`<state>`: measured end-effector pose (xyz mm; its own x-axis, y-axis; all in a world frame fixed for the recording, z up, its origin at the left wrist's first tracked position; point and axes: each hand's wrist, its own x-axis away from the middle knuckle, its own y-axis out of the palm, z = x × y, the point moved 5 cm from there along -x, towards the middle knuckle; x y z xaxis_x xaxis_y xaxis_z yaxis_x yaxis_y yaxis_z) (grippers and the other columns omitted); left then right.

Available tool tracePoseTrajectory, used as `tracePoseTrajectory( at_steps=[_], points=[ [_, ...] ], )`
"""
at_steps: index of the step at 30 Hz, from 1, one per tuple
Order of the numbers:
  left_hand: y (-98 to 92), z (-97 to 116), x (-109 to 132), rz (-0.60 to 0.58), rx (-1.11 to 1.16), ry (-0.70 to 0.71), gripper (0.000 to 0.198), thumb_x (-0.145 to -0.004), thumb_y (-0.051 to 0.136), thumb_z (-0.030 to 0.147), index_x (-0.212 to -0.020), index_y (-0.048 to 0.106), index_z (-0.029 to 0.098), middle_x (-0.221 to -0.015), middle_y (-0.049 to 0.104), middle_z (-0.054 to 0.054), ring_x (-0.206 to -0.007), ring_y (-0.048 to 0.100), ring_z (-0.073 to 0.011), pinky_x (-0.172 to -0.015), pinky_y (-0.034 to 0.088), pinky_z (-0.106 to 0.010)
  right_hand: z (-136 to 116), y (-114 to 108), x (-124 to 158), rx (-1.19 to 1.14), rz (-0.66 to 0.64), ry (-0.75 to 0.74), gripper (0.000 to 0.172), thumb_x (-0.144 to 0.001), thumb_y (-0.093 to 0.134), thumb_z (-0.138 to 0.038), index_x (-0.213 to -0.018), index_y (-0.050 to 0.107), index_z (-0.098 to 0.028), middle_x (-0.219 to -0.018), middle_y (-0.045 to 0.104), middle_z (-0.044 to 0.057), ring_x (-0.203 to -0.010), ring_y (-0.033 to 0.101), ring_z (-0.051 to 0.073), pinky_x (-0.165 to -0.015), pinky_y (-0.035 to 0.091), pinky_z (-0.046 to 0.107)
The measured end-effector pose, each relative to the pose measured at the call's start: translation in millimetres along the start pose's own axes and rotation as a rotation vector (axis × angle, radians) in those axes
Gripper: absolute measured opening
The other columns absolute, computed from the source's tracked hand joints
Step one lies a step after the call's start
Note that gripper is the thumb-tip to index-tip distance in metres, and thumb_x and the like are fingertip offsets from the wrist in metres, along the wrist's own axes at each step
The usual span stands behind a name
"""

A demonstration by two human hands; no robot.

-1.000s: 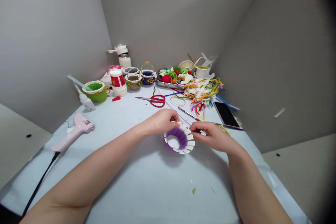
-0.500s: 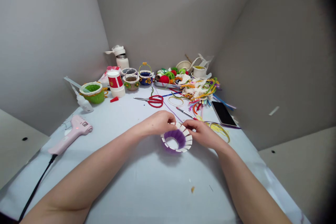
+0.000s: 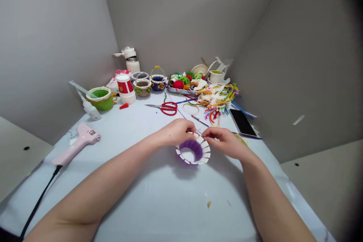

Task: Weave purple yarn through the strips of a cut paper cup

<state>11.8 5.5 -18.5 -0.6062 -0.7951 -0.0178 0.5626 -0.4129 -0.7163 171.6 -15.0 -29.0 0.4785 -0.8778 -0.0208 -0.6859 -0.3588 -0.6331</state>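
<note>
A paper cup (image 3: 204, 152) with its wall cut into white strips that flare outward stands in front of me, purple yarn (image 3: 202, 150) woven round its lower part. My left hand (image 3: 181, 130) is closed on the far left of its rim, fingertips over the strips. At the far right side, my right hand (image 3: 222, 140) pinches with thumb and forefinger by the strips. A thin purple strand comes across the table from the back to these fingertips, which partly hide it.
Beyond the hands lie red-handled scissors (image 3: 169, 108), a pen (image 3: 200, 121) and a ring (image 3: 191, 109). A pink glue gun (image 3: 82, 140) rests at left, near a green basket (image 3: 103, 102). Yarn balls fill a tray (image 3: 181, 91); a phone (image 3: 243, 123) lies at right.
My right hand has shifted slightly right and its fingertips have come up off the rim strips. The cup and left hand appear slightly further right.
</note>
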Motion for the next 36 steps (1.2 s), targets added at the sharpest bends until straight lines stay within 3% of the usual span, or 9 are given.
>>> tracePoseTrajectory(
  at_steps=[4,7,12,18,24,31,36],
  points=[
    [-0.2,-2.4,0.4,0.018,-0.014,-0.014,0.018,-0.073,0.059,0.032,-0.081,0.066,0.018,-0.075,0.065,0.0,-0.07,0.055,-0.0133,-0.06,0.038,-0.022,5.6,-7.5,2.3,-0.069,0.091,0.007,0.019,-0.083,0.055,-0.033,-0.081,0.063,-0.016,-0.07,0.058,0.001,-0.065,0.049,0.012,-0.058,0.039,0.024],
    [1.3,-1.6,0.5,0.019,-0.011,-0.014,0.018,-0.073,0.057,0.031,-0.082,0.066,0.018,-0.078,0.066,0.0,-0.073,0.056,-0.0141,-0.062,0.038,-0.022,-4.6,-5.8,4.6,-0.065,0.122,-0.029,0.018,-0.084,0.055,-0.033,-0.081,0.062,-0.016,-0.072,0.059,0.002,-0.067,0.05,0.013,-0.059,0.039,0.024],
    [2.3,-2.5,0.6,0.006,-0.011,-0.016,0.017,-0.074,0.057,0.029,-0.083,0.067,0.018,-0.077,0.067,-0.001,-0.072,0.056,-0.0143,-0.063,0.039,-0.023,-25.6,-4.3,9.6,0.015,0.056,-0.132,0.015,-0.085,0.053,-0.027,-0.083,0.064,-0.018,-0.078,0.063,0.004,-0.073,0.054,0.016,-0.067,0.043,0.027],
    [1.3,-4.6,0.3,0.017,-0.022,-0.028,0.017,-0.074,0.057,0.03,-0.083,0.067,0.018,-0.076,0.066,0.0,-0.07,0.055,-0.0136,-0.063,0.038,-0.023,-12.5,-13.3,9.7,0.071,0.001,-0.132,0.014,-0.084,0.053,-0.024,-0.085,0.067,-0.019,-0.082,0.064,0.004,-0.076,0.056,0.016,-0.071,0.044,0.028],
    [-1.3,0.2,2.4,0.014,-0.039,-0.031,0.016,-0.074,0.056,0.028,-0.081,0.066,0.018,-0.075,0.065,0.0,-0.069,0.055,-0.0131,-0.062,0.038,-0.023,-7.7,-4.8,7.5,0.082,-0.129,-0.089,0.016,-0.084,0.052,-0.024,-0.083,0.066,-0.017,-0.08,0.062,0.003,-0.073,0.055,0.015,-0.068,0.044,0.025],
    [-12.4,1.7,11.3,-0.028,-0.145,-0.074,0.015,-0.073,0.054,0.029,-0.076,0.063,0.017,-0.072,0.064,0.0,-0.063,0.053,-0.012,-0.056,0.035,-0.023,-12.2,11.7,0.6,0.088,-0.115,-0.128,0.016,-0.083,0.051,-0.022,-0.074,0.063,-0.016,-0.072,0.057,0.001,-0.069,0.049,0.013,-0.063,0.04,0.022],
    [-8.3,1.7,10.4,-0.014,-0.087,-0.084,0.019,-0.072,0.053,0.032,-0.081,0.063,0.018,-0.079,0.066,0.0,-0.069,0.056,-0.0133,-0.057,0.037,-0.023,-11.0,19.8,-2.4,0.068,-0.1,-0.137,0.013,-0.082,0.051,-0.02,-0.074,0.06,-0.016,-0.072,0.057,0.0,-0.069,0.05,0.013,-0.062,0.04,0.022]
  ],
)
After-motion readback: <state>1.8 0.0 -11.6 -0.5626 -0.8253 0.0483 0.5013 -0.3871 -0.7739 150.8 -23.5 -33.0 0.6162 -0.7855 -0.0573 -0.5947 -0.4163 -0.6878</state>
